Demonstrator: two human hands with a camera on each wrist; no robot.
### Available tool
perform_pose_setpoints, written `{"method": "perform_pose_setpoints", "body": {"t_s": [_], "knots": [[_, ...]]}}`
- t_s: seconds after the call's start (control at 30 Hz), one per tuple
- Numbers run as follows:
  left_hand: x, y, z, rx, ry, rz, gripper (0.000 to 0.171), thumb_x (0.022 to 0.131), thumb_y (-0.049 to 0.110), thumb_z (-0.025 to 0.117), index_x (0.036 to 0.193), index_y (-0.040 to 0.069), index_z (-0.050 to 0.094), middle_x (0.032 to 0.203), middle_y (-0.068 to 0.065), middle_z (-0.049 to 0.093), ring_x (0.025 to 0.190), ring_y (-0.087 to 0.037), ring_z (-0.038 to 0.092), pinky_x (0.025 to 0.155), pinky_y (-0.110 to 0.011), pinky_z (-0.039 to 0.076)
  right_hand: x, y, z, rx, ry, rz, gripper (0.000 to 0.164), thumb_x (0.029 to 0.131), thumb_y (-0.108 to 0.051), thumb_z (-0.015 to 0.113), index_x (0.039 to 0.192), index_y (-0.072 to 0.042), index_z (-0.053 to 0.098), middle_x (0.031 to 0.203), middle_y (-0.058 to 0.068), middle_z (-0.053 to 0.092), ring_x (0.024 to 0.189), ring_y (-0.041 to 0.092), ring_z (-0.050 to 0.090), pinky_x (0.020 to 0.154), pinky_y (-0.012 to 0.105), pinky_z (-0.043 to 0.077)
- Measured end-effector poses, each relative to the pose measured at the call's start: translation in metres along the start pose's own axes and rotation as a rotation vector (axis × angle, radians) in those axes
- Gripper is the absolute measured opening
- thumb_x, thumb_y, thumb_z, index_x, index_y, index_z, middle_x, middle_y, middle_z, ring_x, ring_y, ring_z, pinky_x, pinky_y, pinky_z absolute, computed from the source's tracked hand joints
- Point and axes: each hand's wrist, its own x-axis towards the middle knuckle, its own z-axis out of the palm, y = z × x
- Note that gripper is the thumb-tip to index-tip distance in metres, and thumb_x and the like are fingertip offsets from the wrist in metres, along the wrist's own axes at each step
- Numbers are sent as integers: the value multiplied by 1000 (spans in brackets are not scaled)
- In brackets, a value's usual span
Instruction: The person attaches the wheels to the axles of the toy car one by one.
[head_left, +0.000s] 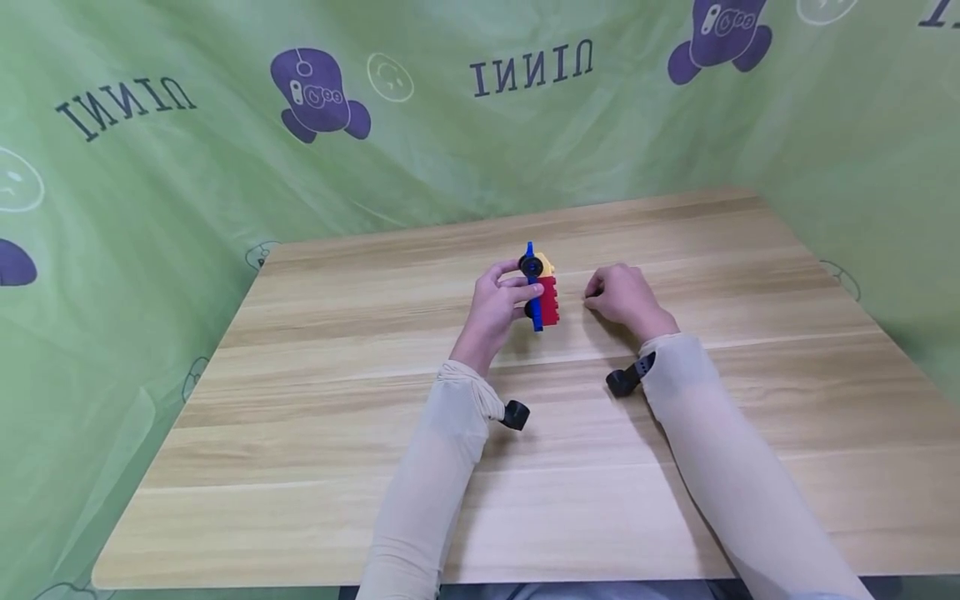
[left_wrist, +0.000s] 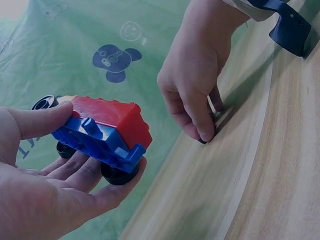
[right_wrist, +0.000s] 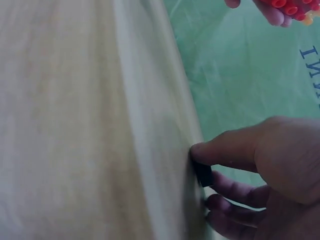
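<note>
In the head view my left hand [head_left: 497, 310] holds a toy block car [head_left: 550, 300] up over the table, tipped on its side. Red studded blocks and a yellow block sit on its blue base [left_wrist: 95, 141]. The left wrist view shows the thumb on the near side and fingers under the black wheels [left_wrist: 120, 173]; a bare blue peg [left_wrist: 91, 127] sticks out between thumb and front end. To the right, my right hand [head_left: 624, 296] is low at the tabletop, pinching a small black wheel [right_wrist: 201, 173] seen edge-on between thumb and fingers.
The wood-grain table [head_left: 300, 400] stretches around both hands. Behind it hangs a green printed cloth [head_left: 442, 150], close along the back and side edges. A black wrist camera [head_left: 516, 415] hangs below the left wrist, another camera [head_left: 622, 382] below the right.
</note>
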Motion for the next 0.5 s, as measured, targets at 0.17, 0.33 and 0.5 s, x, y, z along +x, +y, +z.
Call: {"method": "perform_pose_setpoints", "body": {"t_s": [0.17,0.33,0.5], "knots": [[0,1,-2,-27,7,5,56,90,-5,68,141,5,48,118,-15,63,97,-21,67,75,-26,57,1,-6,-4,-12,-55,14,25,95,-14,61,111,5,65,112,25,67,105,39,60,99,53,47],[1,1,-4,-77,17,26,53,91,-5,68,139,7,50,120,-16,65,95,-21,69,76,-28,58,2,-12,-5,119,-65,14,28,98,-16,59,115,5,64,110,24,68,94,31,63,84,41,54],[3,1,-7,-118,26,41,52,91,-3,68,139,9,51,127,-19,66,100,-24,70,82,-32,60,-3,-23,-18,420,-85,-31,29,100,-13,62,123,4,65,101,20,73,80,26,67,68,29,57]]}}
